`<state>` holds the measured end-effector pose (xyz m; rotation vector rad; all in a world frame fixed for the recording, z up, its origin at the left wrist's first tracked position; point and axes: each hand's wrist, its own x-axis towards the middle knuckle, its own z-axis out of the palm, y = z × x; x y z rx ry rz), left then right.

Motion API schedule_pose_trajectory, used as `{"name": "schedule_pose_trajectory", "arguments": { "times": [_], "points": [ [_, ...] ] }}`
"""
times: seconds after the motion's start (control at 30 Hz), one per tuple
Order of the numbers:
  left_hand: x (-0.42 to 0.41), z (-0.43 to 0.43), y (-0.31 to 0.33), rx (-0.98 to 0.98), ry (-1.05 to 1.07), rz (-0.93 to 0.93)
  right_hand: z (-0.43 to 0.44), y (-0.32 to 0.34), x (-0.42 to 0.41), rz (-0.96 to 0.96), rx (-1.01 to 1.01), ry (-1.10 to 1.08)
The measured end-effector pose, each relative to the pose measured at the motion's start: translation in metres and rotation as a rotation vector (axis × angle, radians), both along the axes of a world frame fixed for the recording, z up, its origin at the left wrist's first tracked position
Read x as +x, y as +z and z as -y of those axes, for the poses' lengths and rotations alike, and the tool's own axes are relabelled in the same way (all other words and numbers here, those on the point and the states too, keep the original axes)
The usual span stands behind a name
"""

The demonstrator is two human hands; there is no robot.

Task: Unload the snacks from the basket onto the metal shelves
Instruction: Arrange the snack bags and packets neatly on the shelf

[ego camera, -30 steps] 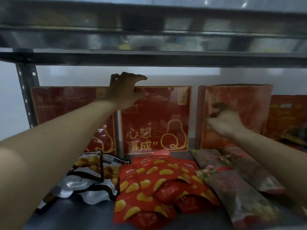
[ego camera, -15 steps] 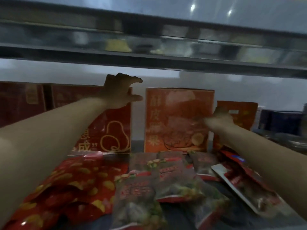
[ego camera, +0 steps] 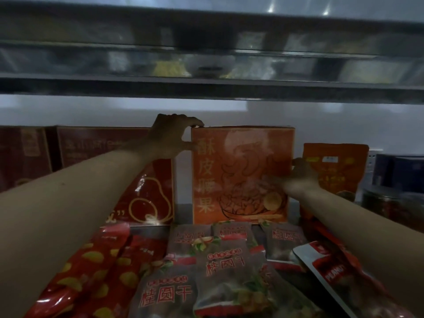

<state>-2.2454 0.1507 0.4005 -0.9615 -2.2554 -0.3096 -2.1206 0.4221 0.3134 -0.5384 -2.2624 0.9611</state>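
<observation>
Orange cardboard box [ego camera: 241, 175] stands on grey metal shelf [ego camera: 181, 212]; left hand [ego camera: 169, 136] pinches its top corner; right hand [ego camera: 300, 175] at its side, grip unclear.

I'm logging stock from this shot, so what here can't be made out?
All in the head view:
- Upper shelf contents: blurred, half hidden behind its front rail.
- Right hand: motion-blurred at the orange box edge; grip unclear.
- Dark red boxes far left: dim, print unreadable, cut by the frame edge.
- Jar far right: dark, contents unclear.
</observation>
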Motion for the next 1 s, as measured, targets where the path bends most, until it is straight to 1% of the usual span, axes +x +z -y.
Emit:
{"name": "schedule_pose_trajectory", "arguments": {
  "times": [0.07,0.2,0.3,0.37,0.6,0.9,1.0],
  "points": [
    [-0.002,0.003,-0.001,0.028,-0.025,0.048,-0.001,-0.004,-0.009,-0.019,0.040,-0.020],
    [0.002,0.011,-0.004,0.050,-0.047,0.063,0.001,-0.009,-0.022,-0.025,0.139,-0.048],
    [0.006,0.013,-0.004,0.081,-0.082,0.110,0.005,-0.009,-0.025,-0.012,0.108,-0.033],
    [0.007,0.013,-0.004,0.092,-0.085,0.111,0.005,-0.010,-0.026,-0.021,0.069,-0.028],
    [0.006,0.013,-0.007,0.095,-0.068,0.113,0.005,-0.012,-0.028,-0.037,0.033,-0.034],
    [0.006,0.014,-0.009,0.078,-0.029,0.078,0.013,-0.009,-0.020,-0.001,0.045,-0.043],
    [0.015,0.018,-0.008,0.072,-0.004,0.040,0.022,-0.003,-0.010,-0.026,0.123,-0.098]
  ]
}}
